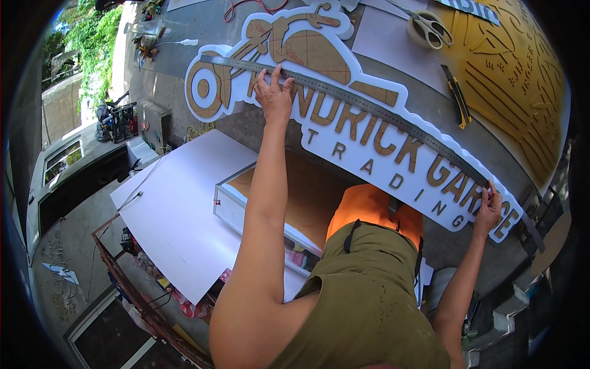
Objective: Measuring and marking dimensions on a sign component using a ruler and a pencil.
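Note:
A long metal ruler [369, 107] lies slantwise across a white cut-out sign [369, 141] with a brown motorcycle shape and brown letters. On the upper left of the sign, my left hand [274, 97] rests spread fingertips along the ruler. My right hand [487, 212] is at the sign's lower right end, thumb and fingers closed on the ruler's edge. The ruler's far right end sticks out past the sign. Part of the lettering is hidden under my left hand and the ruler.
Scissors [429, 29] and a yellow-black utility knife [456, 97] lie beyond the sign. A yellow sheet with cut shapes [510, 67] covers the right side. Nearer me are a white sheet [184, 209] and a clear-sided case [230, 206]. A rusty metal frame [132, 286] stands lower left.

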Demonstrator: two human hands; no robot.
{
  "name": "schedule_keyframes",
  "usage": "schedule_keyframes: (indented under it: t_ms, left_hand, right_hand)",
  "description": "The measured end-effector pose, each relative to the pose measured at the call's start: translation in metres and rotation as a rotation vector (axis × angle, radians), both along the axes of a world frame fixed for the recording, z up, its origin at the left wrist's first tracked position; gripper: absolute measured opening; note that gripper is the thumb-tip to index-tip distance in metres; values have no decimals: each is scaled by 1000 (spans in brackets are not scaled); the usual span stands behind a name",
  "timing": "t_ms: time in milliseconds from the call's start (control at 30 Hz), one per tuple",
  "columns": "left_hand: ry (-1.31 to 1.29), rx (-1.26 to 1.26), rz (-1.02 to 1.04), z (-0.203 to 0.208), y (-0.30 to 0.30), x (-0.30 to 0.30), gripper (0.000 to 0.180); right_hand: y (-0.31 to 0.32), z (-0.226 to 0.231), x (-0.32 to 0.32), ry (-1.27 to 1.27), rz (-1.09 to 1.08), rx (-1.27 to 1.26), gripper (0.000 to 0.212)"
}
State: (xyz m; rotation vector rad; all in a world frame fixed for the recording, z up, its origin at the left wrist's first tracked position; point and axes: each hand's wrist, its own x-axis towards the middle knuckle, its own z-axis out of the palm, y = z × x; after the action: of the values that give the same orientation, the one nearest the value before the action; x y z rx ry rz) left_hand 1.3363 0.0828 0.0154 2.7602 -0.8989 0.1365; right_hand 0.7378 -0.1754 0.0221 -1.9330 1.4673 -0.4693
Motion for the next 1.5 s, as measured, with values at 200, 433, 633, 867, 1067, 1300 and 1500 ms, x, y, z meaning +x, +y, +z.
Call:
schedule_keyframes:
  t_ms: [200,433,633,867,1067,1300,1500]
  left_hand:
    - [10,-26,16,-2,0,-3,46]
    - [4,-36,21,-4,2,-3,46]
    - [-5,-47,23,-2,0,-5,46]
    - [-10,-47,13,-4,1,-5,45]
    - [-24,-37,13,-6,1,-4,45]
    - [-10,-42,12,-6,0,-4,46]
    - [-16,-34,15,-4,1,-6,47]
  right_hand:
    - [1,-1,-2,-12,-12,12,35]
    - [1,1,1,5,-18,13,36]
    - [1,3,4,14,-24,16,35]
    - [1,4,3,26,-24,26,34]
    - [2,6,5,11,-21,19,34]
    - [1,4,4,-2,-17,13,35]
    - [2,8,8,10,-21,12,36]
